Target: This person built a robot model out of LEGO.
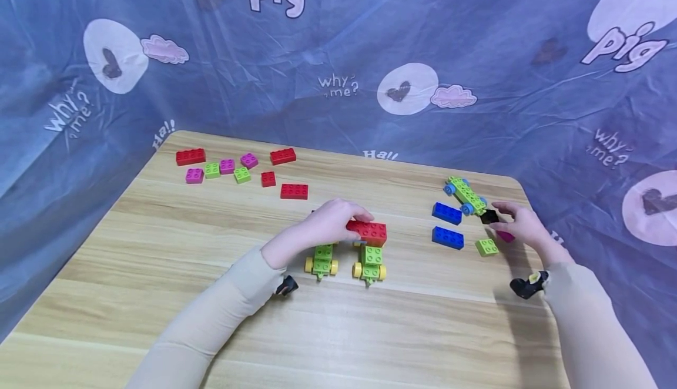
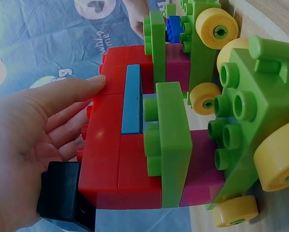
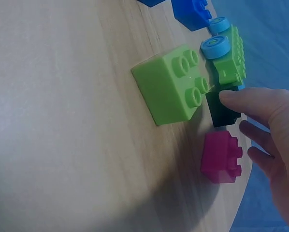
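My left hand (image 1: 322,224) grip flat against red brick stack (image 1: 367,232) on wheeled build. Right hand (image 1: 520,224) fingertip touching black brick (image 1: 489,216), nothing gripped. Light, rigid, slick plastic; pinch by sides.

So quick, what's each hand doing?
Left hand: open, fingers resting on the red brick build.
Right hand: open, fingertip touching the black brick.
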`<state>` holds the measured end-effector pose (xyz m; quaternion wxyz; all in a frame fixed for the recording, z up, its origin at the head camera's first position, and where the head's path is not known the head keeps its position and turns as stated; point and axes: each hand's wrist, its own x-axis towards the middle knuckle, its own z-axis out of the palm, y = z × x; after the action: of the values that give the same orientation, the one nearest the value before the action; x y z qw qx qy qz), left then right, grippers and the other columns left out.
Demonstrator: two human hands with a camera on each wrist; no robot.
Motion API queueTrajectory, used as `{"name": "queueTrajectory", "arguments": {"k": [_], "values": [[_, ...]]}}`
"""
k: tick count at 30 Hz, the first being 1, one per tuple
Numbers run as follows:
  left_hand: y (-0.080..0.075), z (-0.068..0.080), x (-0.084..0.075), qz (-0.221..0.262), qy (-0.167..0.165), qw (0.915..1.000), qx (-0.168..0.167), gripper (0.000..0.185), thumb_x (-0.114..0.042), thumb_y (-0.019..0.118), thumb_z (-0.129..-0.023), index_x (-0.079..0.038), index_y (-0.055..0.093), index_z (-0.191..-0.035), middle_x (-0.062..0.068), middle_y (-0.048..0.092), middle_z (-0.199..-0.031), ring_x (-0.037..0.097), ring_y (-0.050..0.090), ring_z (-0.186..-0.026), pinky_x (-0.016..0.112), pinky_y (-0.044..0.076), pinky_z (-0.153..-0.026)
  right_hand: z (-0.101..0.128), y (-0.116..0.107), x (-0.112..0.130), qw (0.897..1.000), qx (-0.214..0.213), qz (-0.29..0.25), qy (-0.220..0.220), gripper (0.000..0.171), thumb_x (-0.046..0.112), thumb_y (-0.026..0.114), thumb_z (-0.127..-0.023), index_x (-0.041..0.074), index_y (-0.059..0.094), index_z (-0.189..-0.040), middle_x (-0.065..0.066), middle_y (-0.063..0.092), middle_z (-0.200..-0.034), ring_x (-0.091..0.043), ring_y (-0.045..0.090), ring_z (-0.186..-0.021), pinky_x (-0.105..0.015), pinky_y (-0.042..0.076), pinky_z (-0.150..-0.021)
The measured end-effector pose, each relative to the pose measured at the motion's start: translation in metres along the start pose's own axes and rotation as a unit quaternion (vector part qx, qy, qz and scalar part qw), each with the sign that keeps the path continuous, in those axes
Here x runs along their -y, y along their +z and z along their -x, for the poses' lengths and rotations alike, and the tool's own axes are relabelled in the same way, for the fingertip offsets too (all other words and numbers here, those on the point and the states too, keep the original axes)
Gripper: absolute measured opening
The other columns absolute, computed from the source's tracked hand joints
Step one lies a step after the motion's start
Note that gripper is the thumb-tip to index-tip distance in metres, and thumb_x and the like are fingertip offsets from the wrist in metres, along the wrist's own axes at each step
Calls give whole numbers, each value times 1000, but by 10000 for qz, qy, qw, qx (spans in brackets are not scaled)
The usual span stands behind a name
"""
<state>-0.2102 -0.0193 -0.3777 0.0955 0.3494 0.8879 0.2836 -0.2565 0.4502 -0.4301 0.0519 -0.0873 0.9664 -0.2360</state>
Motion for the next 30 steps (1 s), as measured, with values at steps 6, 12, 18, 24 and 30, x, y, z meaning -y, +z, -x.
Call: {"name": "queueTrajectory", "arguments": {"k": [6, 12, 18, 24, 30], "values": [[1, 0, 0, -16, -9, 10000, 4, 43, -11, 77, -83, -10, 67, -125, 3, 69, -123, 21, 61, -118, 36, 45, -105, -3, 1, -4, 9998, 202, -15, 40, 60, 14, 72, -86, -16, 47, -132, -43, 50, -127, -58, 48, -117, -64, 41, -96], [2, 0, 1, -45, -31, 10000, -10, 43, -13, 77, -83, -11, 67, -124, 3, 70, -122, 21, 62, -118, 37, 45, -105, -4, 4, -4, 9998, 53, 213, 43, 59, 18, 76, -84, -12, 52, -129, -40, 58, -120, -55, 57, -110, -21, 49, -77], [2, -1, 1, -18, -23, 10000, -21, 44, -12, 77, -82, -11, 67, -124, 3, 69, -122, 21, 62, -117, 37, 45, -105, -6, 6, -5, 9997, 131, 90, 183, 58, 17, 74, -86, -13, 50, -130, -40, 56, -121, -55, 56, -111, -10, 41, -70], [2, -1, 1, -33, -50, 10000, 4, 43, -12, 77, -83, -12, 67, -124, 3, 69, -123, 21, 62, -118, 36, 45, -105, -7, 6, -6, 9994, 202, 113, 271, 52, 14, 69, -90, -13, 50, -130, -41, 56, -120, -54, 56, -109, -14, 44, -70], [1, -1, 1, -82, -74, 9999, 24, 42, -13, 77, -83, -12, 68, -124, 2, 69, -123, 20, 62, -118, 36, 45, -105, -9, 6, -4, 9994, 157, 142, 271, 49, 13, 69, -89, -13, 52, -128, -39, 58, -117, -50, 58, -106, -17, 44, -70]]}}
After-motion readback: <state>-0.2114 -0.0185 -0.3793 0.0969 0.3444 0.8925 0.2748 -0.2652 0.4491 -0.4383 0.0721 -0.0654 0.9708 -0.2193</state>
